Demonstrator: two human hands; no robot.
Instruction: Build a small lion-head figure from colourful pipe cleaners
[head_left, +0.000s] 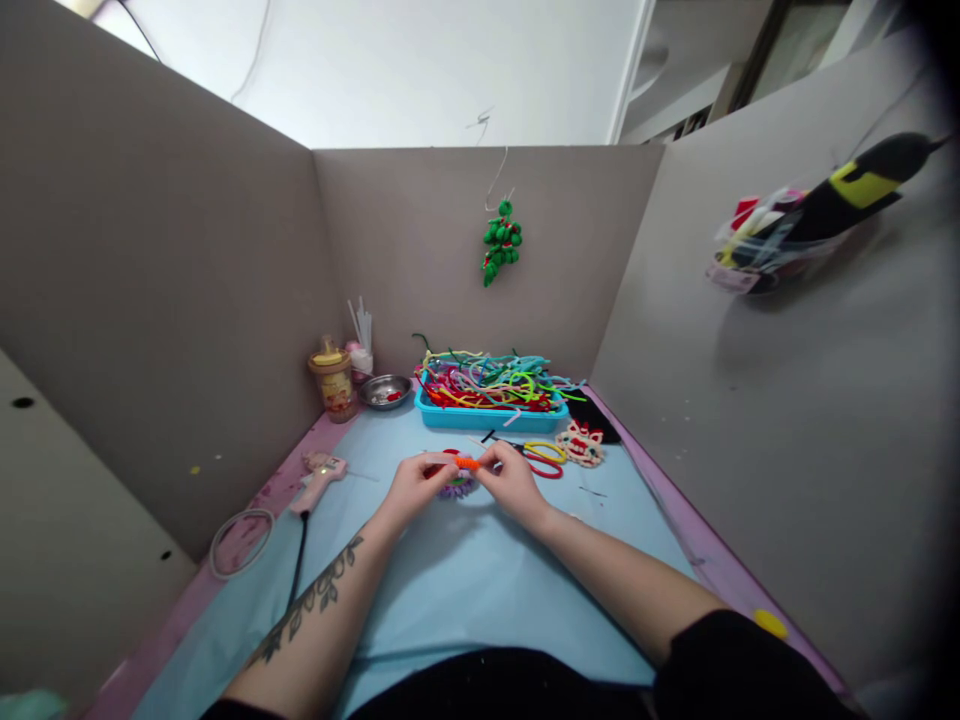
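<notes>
Between my two hands, over the middle of the blue cloth, is a short orange coiled pipe cleaner [468,463]. My left hand [420,482] pinches its left end with thumb and fingers. At the other end, my right hand [513,478] pinches it too. Just below the fingers lies a small purple fuzzy piece with some green and red [457,489], partly covered by the hands. Scissors with yellow and red handles [544,460] rest right behind my right hand, their blades partly hidden.
A blue tray [487,418] heaped with colourful pipe cleaners stands at the back. Left are a metal bowl [385,392], a lidded cup [333,384] and a pink glue gun [321,482]. A beige and red beaded-looking piece [581,444] lies right. Grey partitions enclose three sides.
</notes>
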